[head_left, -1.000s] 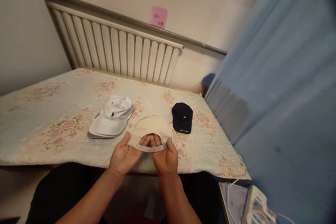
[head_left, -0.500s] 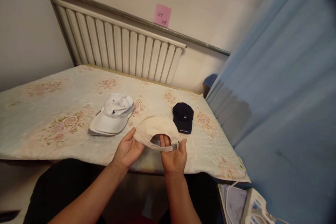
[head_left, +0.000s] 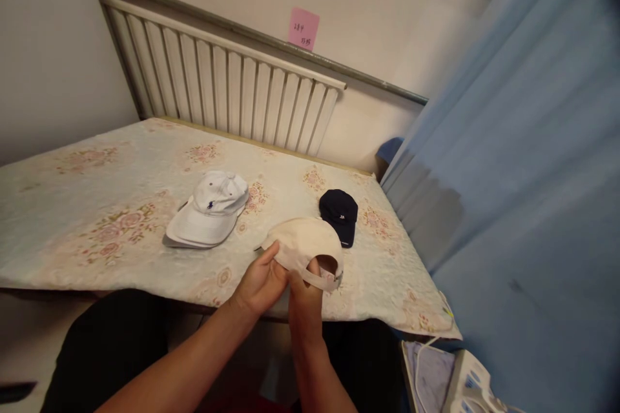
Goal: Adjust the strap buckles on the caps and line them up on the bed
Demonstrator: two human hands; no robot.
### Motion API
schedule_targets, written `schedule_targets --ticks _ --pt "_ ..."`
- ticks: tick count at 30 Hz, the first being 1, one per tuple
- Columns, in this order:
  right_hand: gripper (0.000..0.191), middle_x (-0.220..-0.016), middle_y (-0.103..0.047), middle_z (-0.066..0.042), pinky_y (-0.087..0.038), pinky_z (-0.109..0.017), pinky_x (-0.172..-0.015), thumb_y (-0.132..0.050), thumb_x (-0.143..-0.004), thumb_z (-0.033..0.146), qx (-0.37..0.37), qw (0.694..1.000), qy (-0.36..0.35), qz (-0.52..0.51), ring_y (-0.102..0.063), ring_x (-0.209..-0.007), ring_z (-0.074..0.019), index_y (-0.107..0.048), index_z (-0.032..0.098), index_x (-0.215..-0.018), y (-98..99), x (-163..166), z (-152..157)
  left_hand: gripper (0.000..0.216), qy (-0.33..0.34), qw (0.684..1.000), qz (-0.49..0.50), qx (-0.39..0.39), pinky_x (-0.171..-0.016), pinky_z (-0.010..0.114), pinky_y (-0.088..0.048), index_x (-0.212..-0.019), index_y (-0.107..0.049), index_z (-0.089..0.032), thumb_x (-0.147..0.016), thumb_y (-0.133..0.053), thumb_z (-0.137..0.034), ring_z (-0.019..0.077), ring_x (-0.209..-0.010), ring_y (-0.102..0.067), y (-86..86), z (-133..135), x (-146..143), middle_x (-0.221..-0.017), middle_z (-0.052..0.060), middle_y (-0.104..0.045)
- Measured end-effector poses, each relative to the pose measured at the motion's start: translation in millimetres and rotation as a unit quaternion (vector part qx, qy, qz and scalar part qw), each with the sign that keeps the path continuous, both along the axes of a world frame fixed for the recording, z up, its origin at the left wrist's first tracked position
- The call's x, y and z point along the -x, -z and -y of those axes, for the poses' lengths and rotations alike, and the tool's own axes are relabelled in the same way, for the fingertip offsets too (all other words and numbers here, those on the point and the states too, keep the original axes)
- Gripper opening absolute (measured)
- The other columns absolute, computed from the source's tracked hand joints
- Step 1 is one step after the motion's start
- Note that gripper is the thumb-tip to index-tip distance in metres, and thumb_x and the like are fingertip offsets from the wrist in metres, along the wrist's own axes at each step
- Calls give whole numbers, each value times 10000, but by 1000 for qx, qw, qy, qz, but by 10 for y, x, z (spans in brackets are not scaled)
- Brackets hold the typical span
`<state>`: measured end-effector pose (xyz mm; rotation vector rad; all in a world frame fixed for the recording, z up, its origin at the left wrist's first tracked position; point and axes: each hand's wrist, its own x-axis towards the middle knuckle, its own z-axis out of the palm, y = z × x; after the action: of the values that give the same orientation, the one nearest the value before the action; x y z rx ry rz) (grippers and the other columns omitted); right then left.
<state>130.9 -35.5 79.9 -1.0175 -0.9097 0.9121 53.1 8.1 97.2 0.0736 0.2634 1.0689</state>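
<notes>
A cream baseball cap is held up over the near edge of the bed, its back opening and strap facing me. My left hand grips the cap's lower left edge, thumb on the outside. Close beside it, my right hand holds the rim by the strap, with some fingers inside the cap and partly hidden. A white baseball cap with a small dark logo lies to the left on the bedding. Behind the cream cap on the right rests a dark navy cap, brim toward me.
The caps are over a bed with a floral cover. A radiator and a pink note are on the wall behind. A blue curtain hangs at right, above a white power strip with cables.
The cream cap has shifted right and turned, its back opening now farther right. My right hand has moved left along the rim, closer to my left hand.
</notes>
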Motion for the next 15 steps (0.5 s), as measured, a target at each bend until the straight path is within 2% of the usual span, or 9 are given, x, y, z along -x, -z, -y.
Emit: schedule_targets --ticks 2,4,7,11,15 --pt "290 -1029 -683 -71 -461 -357 -910 -546 -834 337 41 996 55 53 -612 -994 -216 -621 172 -1060 43 -14 18 461 5 1000 -8 -4 -1036 356 -443 -1424 -345 -60 -978 -319 -175 204 -1055 -654 20 25 -29 -1098 140 -706" --pt "315 -1021 -688 -94 -454 -375 -912 -463 -890 391 65 987 101 102 -614 -1002 -232 -643 161 -1008 89 -34 33 455 -1 1000 -9 -10 -1025 349 -455 -1416 -360 -65 -972 -333 -162 201 -1050 -657 39 25 -24 -1084 135 -712" --pt "369 -1020 -697 -123 -451 -398 -911 -429 -907 419 39 971 144 188 -614 -1024 -259 -670 147 -970 139 -68 46 457 -16 1000 -4 -13 -1013 341 -466 -1415 -353 -49 -975 -331 -171 199 -1052 -656 56 -15 28 -1071 136 -717" --pt "362 -1006 -703 -122 -460 -397 -896 -426 -912 404 14 953 155 260 -617 -1022 -256 -685 154 -943 186 -119 48 458 -26 1000 7 -2 -988 322 -486 -1419 -350 -50 -982 -310 -183 190 -1024 -668 82 -91 111 -1042 130 -726" --pt "338 -1006 -704 -123 -468 -386 -898 -438 -911 380 28 963 146 225 -623 -1008 -243 -684 153 -960 237 -158 38 450 -45 999 17 1 -966 314 -502 -1409 -375 -66 -985 -315 -204 187 -1018 -671 125 -154 171 -1050 132 -724"
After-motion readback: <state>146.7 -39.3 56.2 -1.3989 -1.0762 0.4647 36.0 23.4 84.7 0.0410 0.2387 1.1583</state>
